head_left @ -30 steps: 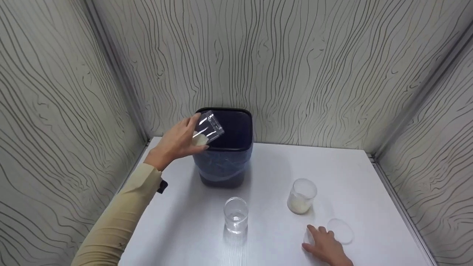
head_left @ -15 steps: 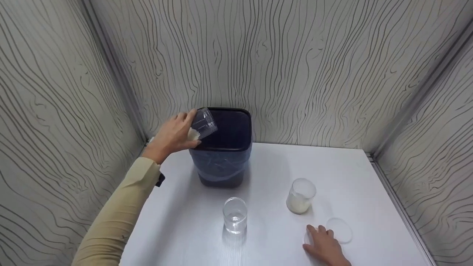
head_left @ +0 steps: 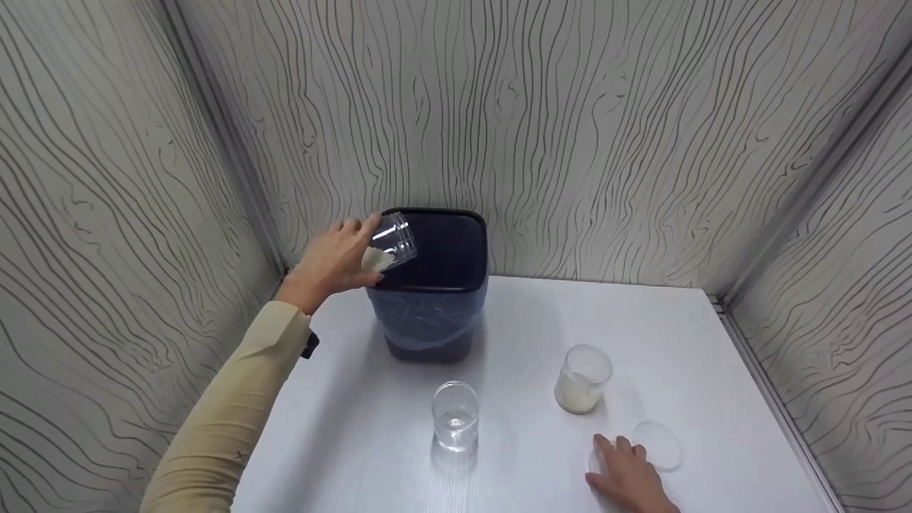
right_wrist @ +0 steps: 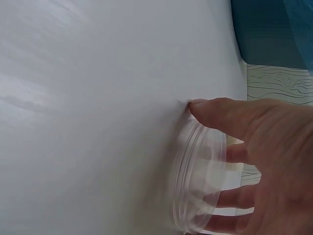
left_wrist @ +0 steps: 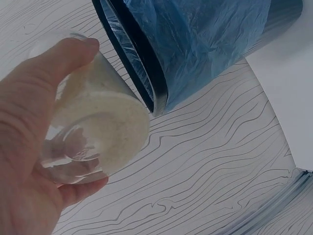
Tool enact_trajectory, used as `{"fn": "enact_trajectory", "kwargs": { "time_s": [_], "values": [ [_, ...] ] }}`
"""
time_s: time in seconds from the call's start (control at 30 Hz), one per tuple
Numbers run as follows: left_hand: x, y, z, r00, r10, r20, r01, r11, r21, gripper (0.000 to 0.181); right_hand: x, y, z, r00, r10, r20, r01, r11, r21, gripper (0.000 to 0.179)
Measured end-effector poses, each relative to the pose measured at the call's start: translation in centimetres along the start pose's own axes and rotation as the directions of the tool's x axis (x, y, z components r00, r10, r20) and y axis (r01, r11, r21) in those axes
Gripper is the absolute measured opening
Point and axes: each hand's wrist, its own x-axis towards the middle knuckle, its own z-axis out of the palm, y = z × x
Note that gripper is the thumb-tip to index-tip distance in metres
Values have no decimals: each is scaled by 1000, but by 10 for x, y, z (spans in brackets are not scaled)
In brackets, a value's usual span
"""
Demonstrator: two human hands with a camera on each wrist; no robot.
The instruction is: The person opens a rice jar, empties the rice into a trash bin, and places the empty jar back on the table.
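1. Your left hand (head_left: 333, 261) had its thumb and fingers wrapped round a clear jar (head_left: 396, 235), tilted at the bin (head_left: 427, 331), pale contents (head_left: 377, 259) inside.
2. A clear glass (head_left: 455, 420) stood upright on the worktop (head_left: 516, 328).
3. Next stood a partly filled cup (head_left: 583, 381).
4. Your right hand (head_left: 627, 474), fingers spread round the edge, held a clear lid (right_wrist: 193, 181).
5. A clear disc (head_left: 659, 445) lay just beside.

The clear jar (head_left: 392, 242) is tilted on its side, gripped by the left fingers (left_wrist: 85, 191), with its ridged mouth directed over the opening of the bin (head_left: 427, 317). A pale, off-white mass is contained inside — settled along the lower wall and against the base. The clear lid (right_wrist: 198, 178), round and shallow, is held by the right fingers (right_wrist: 239, 197), its ridged side turned toward the counter (head_left: 520, 342).
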Motion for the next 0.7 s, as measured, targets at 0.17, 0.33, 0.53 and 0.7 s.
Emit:
{"fn": "enact_trajectory", "kwargs": {
  "time_s": [0.17,0.33,0.53,0.7],
  "values": [
    [-1,1,-1,1000,0,8,0,1000,13,97,-1,4,1,1000,-15,-19,15,1000,-10,71],
    [-1,-1,-3,1000,0,14,0,1000,5,96,-1,4,-1,1000,-10,-27,10,1000,8,71],
    [-1,-3,-3,1000,9,-7,-9,999,35,96,1,5,-2,1000,1,-3,-1,1000,-1,74],
    [-3,0,-3,1000,9,2,-9,999,54,96,0,7,2,1000,4,5,-4,1000,3,72]
  ]
}}
